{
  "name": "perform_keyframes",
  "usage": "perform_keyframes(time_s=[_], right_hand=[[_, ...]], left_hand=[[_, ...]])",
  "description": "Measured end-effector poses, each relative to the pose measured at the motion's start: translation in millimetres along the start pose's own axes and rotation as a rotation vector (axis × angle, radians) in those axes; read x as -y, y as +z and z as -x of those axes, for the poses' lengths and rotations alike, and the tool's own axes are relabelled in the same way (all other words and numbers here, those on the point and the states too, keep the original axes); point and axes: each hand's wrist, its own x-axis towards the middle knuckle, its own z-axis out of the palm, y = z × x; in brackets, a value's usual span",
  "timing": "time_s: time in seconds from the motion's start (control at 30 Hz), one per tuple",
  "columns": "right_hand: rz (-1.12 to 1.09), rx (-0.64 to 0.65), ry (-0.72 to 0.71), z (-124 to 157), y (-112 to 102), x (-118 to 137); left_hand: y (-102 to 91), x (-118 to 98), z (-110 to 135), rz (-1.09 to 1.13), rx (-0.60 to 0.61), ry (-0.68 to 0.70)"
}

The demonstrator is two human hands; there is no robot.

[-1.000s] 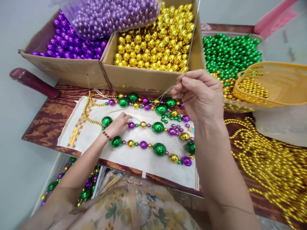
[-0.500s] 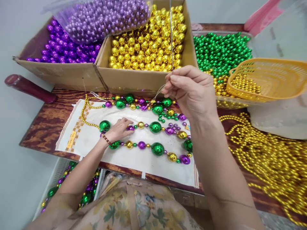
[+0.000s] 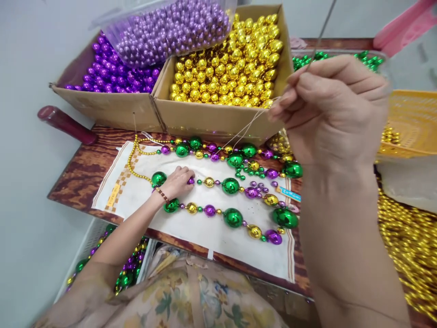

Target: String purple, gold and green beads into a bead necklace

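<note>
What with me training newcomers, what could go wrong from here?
The thin white thread leading to the right hand might snag on the shiny multicoloured bead strand it reaches. The small rounded purple beads, apparently loose on the white cloth, could scatter if brushed. The clear plastic bag of lilac beads lying across the brown cardboard boxes might slide if bumped.

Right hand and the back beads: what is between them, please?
White thread slants from the right hand down toward the back beads, in the head view.
</note>
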Motion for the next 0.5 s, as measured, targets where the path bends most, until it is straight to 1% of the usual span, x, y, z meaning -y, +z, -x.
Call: perform_keyframes(time_s=[0.1, 0.27, 0.5], right_hand=[[0.028, -0.026, -0.034, -8.2, -1.2, 5.2], [0.038, -0.008, -0.098, -19.2, -8.3, 8.2], [0.004, -0.006, -0.1, -18.4, -10.5, 5.7]], left_hand=[[-3.0, 5.2, -1.4, 0.008, -0.01, -0.015], [-17.5, 19.7, -1.1, 0.058, -0.061, -0.041], [-31.8, 37.7, -3.2, 0.064, -0.052, -0.053]])
